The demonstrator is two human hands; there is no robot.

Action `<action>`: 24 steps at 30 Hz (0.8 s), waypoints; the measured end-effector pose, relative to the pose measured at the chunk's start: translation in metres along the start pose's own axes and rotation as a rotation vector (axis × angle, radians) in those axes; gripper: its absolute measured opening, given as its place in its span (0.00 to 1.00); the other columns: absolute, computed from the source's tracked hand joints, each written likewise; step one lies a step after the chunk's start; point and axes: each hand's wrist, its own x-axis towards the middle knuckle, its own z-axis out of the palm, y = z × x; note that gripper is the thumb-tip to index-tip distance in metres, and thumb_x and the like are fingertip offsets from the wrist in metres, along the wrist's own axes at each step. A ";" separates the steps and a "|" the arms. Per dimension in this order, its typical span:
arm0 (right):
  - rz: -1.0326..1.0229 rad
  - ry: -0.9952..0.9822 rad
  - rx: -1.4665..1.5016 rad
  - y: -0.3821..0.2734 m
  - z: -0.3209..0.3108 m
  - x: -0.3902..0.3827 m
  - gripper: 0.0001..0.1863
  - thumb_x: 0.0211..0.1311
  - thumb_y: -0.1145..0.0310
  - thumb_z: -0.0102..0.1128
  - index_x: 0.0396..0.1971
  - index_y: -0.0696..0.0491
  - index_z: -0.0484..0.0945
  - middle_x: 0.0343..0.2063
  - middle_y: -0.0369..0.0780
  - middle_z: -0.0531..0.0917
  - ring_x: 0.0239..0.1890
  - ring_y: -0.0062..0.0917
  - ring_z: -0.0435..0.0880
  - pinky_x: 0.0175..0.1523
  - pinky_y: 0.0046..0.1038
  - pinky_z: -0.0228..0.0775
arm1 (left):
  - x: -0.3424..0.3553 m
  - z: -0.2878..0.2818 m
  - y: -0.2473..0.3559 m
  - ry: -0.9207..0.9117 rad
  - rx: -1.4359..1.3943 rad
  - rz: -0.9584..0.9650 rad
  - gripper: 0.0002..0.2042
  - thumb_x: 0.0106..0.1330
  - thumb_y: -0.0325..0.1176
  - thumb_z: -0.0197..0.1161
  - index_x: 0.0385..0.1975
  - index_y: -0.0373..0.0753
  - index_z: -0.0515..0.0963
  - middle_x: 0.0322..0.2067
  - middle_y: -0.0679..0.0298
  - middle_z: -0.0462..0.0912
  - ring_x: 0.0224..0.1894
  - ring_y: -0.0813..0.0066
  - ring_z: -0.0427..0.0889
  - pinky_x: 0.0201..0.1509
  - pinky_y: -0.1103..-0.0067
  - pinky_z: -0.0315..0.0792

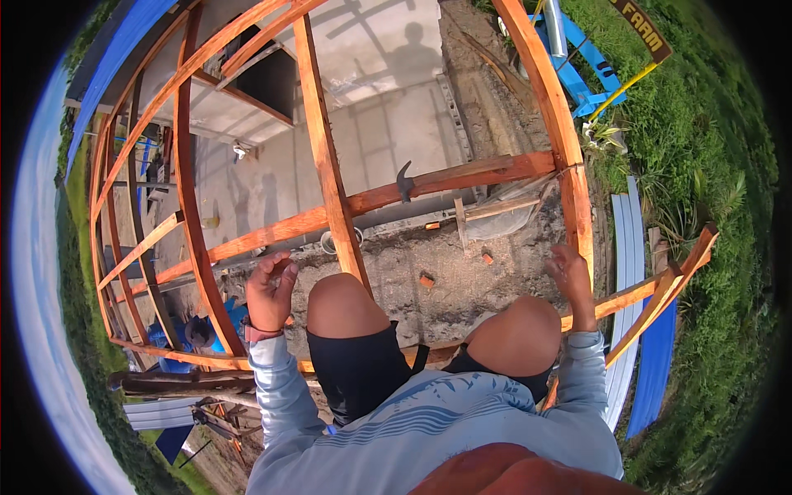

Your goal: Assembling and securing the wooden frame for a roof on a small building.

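I sit high on an orange-brown timber roof frame, knees bent in front of me. My left hand (pixel 271 290) is raised beside my left knee, its fingers loosely curled and apart from the thumb, with nothing visible in it. Beside the right-hand rafter (pixel 569 148) is my right hand (pixel 570 279), fingers bent and apart; nothing shows in it, and whether it touches the wood I cannot tell. Ahead of my knees, a dark claw hammer (pixel 404 181) is at the long cross beam (pixel 470 172), out of reach of both hands' present positions. A middle rafter (pixel 323 140) runs away from my left knee.
Far below lie a grey concrete floor (pixel 363 136) and rough soil with brick pieces (pixel 426 280). Blue roofing sheet (pixel 115 66) covers the far left. Metal sheets (pixel 627 247), a blue frame (pixel 590 74) and a sign (pixel 639 25) stand by grass at right.
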 end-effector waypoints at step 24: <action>-0.326 -0.706 -0.474 -0.198 0.006 0.039 0.17 0.49 0.70 0.63 0.41 0.56 0.73 0.24 0.44 0.79 0.30 0.39 0.79 0.36 0.34 0.69 | -0.083 0.088 0.256 -1.046 -1.332 1.240 0.18 0.61 0.42 0.59 0.34 0.29 0.74 0.30 0.51 0.76 0.36 0.55 0.76 0.39 0.68 0.70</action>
